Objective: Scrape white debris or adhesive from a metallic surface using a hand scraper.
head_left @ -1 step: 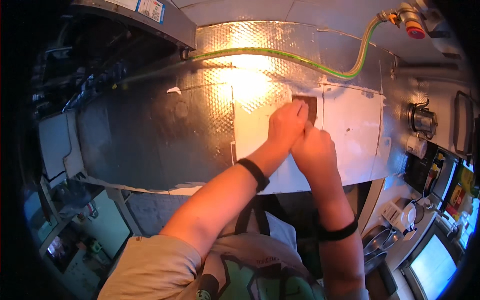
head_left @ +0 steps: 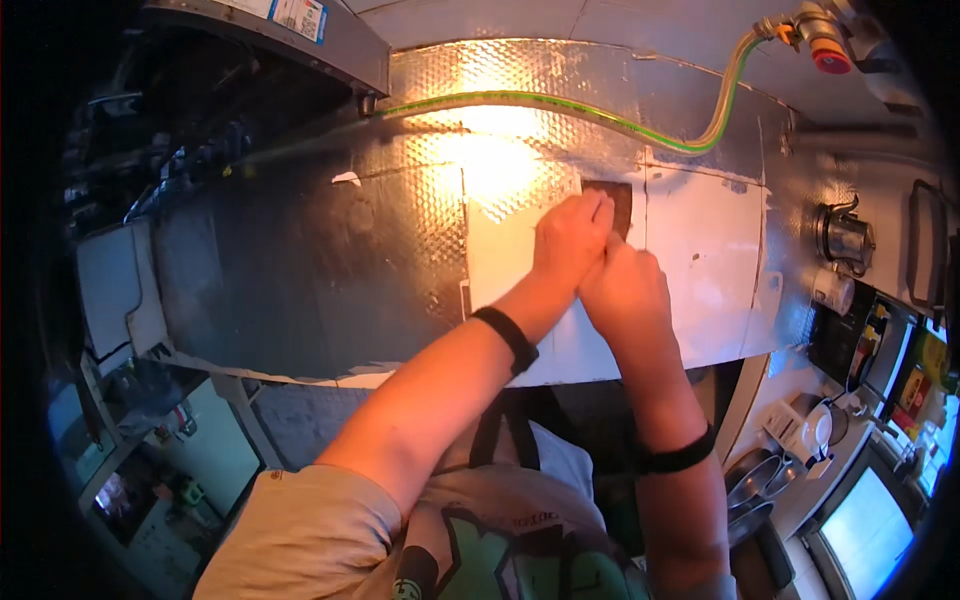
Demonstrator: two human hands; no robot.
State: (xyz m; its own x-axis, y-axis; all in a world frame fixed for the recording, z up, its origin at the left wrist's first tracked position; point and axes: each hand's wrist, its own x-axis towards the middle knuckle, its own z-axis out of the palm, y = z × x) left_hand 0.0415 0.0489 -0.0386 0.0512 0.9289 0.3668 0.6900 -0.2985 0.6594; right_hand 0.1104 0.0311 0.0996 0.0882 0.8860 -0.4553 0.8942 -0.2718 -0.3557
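Both my hands are closed and pressed together over the white part of the counter (head_left: 700,290). A dark brown, flat, rectangular piece (head_left: 622,205) juts out beyond my fingers, its far edge lying near a joint in the white surface. My left hand (head_left: 573,238) is bent over its near left side with fingers curled. Just right of it and touching it, my right hand (head_left: 625,290) is closed in a fist. My fingers hide the near end of the piece, so I cannot tell if it has a handle.
Dimpled foil (head_left: 560,65) covers the counter's back, and a dark sheet (head_left: 270,270) its left. A clear green-striped hose (head_left: 600,120) crosses behind my hands to a red-capped valve (head_left: 830,57). A metal appliance (head_left: 350,50) stands far left. A metal pot (head_left: 848,240) is at right.
My two hands and the dark piece have shifted very slightly away from me. Their grip looks the same.
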